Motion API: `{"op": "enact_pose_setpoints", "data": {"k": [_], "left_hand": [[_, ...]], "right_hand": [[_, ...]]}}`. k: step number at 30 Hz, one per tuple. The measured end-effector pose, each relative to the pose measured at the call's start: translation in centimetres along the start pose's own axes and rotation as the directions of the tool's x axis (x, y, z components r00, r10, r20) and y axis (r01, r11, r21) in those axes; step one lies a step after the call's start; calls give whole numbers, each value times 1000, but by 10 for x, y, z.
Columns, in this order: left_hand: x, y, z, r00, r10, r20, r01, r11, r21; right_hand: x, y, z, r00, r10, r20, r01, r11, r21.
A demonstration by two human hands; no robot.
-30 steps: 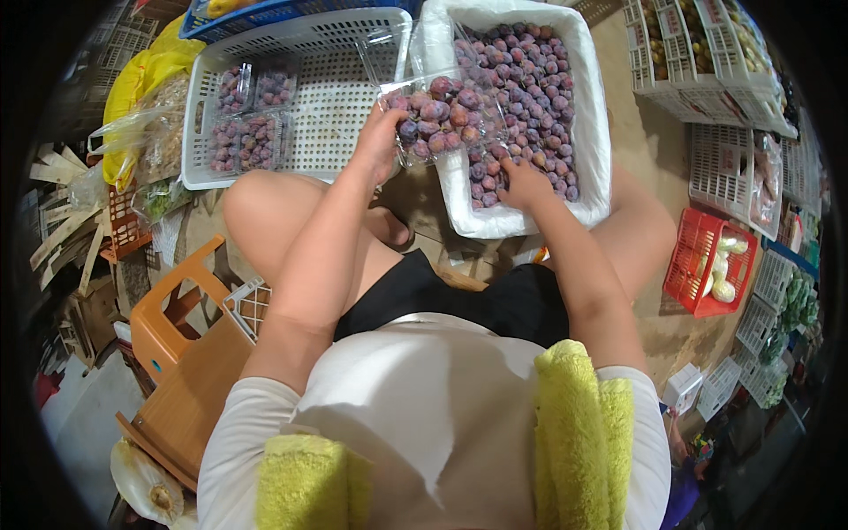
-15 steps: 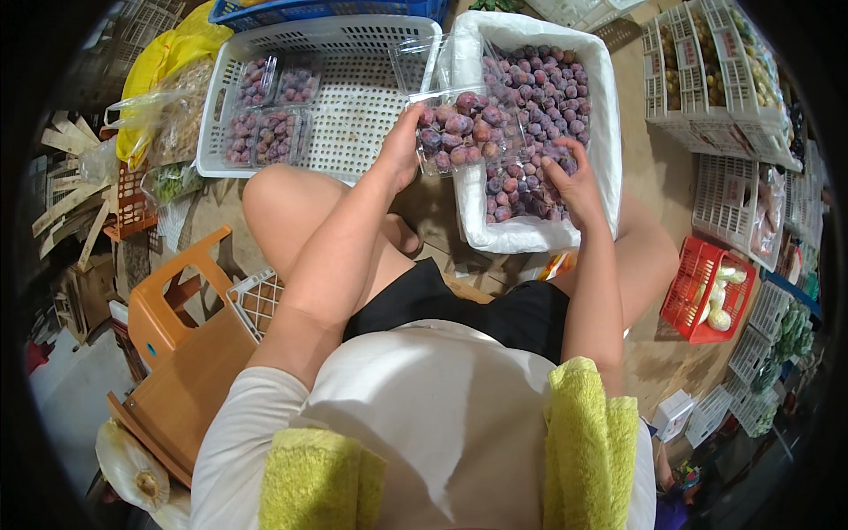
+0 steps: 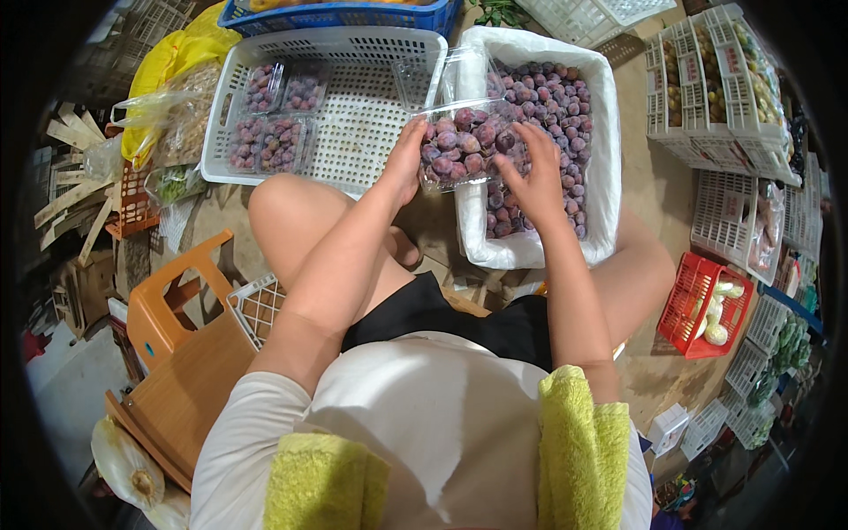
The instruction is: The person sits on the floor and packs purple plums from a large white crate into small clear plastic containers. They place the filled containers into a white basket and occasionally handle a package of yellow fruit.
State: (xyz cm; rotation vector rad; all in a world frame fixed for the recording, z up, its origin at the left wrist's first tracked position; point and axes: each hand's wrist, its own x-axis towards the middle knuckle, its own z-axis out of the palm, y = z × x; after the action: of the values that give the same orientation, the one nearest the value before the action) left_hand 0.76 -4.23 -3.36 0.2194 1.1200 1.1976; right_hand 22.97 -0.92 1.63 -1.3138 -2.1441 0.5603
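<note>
My left hand (image 3: 405,163) grips the left side of a clear plastic clamshell (image 3: 458,153) full of plums, its lid open at the back. My right hand (image 3: 528,172) is at the clamshell's right end, thumb and fingers closed round a dark plum (image 3: 504,140). Beneath and right of them, a crate lined with white plastic (image 3: 601,132) holds many loose purple plums (image 3: 565,115). To the left, a white perforated crate (image 3: 353,124) holds several plum-filled clamshells (image 3: 283,141) in its left part.
A blue crate (image 3: 336,16) stands behind. Yellow bags (image 3: 157,97), an orange plastic stool (image 3: 157,318) and a wooden board (image 3: 185,397) are on the left. Stacked white crates (image 3: 717,79) and a red basket of pale vegetables (image 3: 689,305) are on the right.
My right hand has moved from among the loose plums up to the clamshell, bringing a plum with it. My left hand still holds the clamshell, now slightly further right.
</note>
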Motion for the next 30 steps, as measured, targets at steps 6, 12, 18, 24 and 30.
{"op": "enact_pose_setpoints", "data": {"k": [6, 12, 18, 24, 30], "left_hand": [[-3, 1, 10, 997, 80, 19, -82, 986, 143], [-5, 6, 17, 979, 186, 88, -199, 963, 180], [-9, 10, 14, 992, 122, 41, -128, 957, 262], [-8, 24, 15, 996, 58, -71, -40, 971, 237], [1, 15, 2, 998, 59, -33, -53, 984, 171]], "right_hand": [[16, 6, 19, 744, 522, 417, -558, 140, 818], [4, 5, 26, 729, 557, 397, -441, -62, 895], [2, 1, 22, 738, 521, 429, -475, -51, 879], [-11, 20, 31, 697, 568, 438, -595, 119, 795], [-80, 83, 68, 830, 245, 502, -107, 951, -289]]}}
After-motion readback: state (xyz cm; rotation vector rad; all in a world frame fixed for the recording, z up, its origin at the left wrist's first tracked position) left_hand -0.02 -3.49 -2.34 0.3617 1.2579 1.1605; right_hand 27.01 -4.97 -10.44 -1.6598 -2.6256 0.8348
